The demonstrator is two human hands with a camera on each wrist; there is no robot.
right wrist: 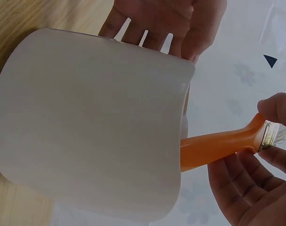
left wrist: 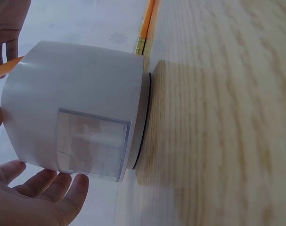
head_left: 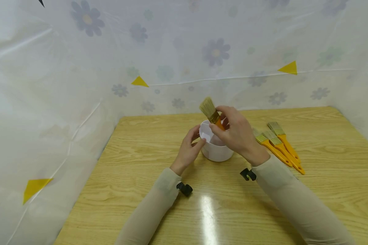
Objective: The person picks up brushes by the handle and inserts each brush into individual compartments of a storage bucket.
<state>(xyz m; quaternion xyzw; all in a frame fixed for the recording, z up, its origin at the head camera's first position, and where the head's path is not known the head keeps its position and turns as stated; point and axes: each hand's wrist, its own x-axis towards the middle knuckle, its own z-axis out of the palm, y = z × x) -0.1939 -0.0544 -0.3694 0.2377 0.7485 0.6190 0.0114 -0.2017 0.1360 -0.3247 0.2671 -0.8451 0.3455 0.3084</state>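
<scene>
A white holder (head_left: 217, 153) with a slanted open top stands upright on the table. My left hand (head_left: 187, 152) grips its left side, thumb at the near rim and fingers round the far side. In the left wrist view, a clear pocket (left wrist: 93, 143) shows on the holder's wall. My right hand (head_left: 237, 131) pinches a paintbrush (head_left: 208, 108) near its metal band, bristles up. In the right wrist view, its orange handle (right wrist: 213, 148) reaches down past the holder's rim; the lower end is hidden inside.
Three more paintbrushes (head_left: 277, 146) with orange handles lie together on the wooden table (head_left: 135, 197), right of the holder and beside my right forearm. A flowered plastic sheet (head_left: 178, 51) with yellow triangles hangs behind the table and along its sides.
</scene>
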